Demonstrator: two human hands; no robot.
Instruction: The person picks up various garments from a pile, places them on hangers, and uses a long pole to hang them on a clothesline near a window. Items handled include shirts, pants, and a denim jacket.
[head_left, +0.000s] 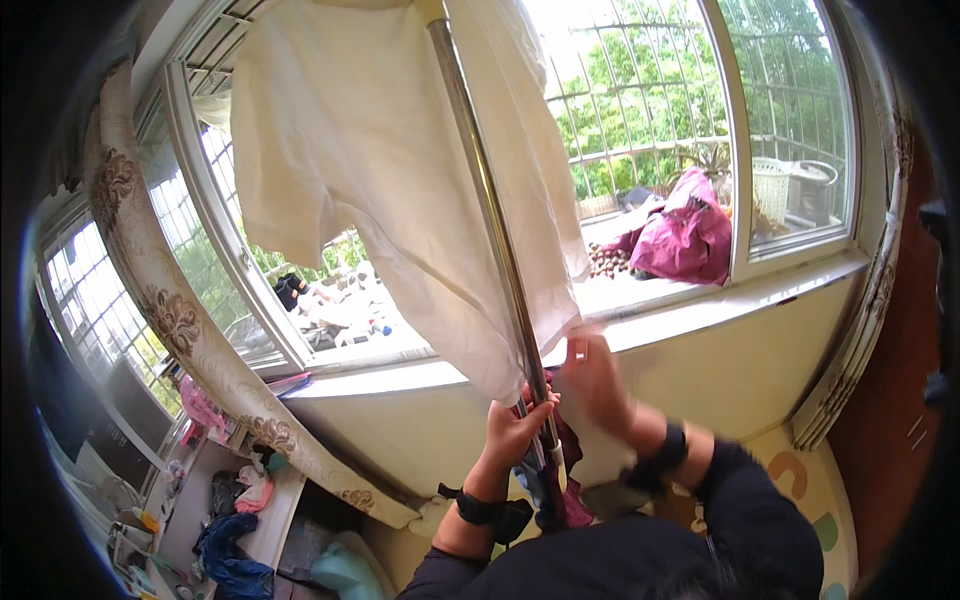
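A shiny metal pole (493, 210) rises at a slant before me. White trousers (375, 135) hang around its upper part, their waist near the picture's top edge. My left hand (516, 427) grips the pole near its lower part, beside the hem of one trouser leg. Blurred by motion, my right hand (600, 382) is raised to the right of the pole, fingertips at the other leg's hem; whether they pinch the cloth cannot be told. Dark red cloth (570, 442) shows behind the pole below my hands.
Ahead are a windowsill (675, 311) and barred windows. A magenta bag (686, 229) lies beyond the sill. A patterned curtain (176, 322) hangs at left, beside a desk (274, 517) with clothes, including blue jeans (232, 555). Another curtain (855, 360) hangs at right.
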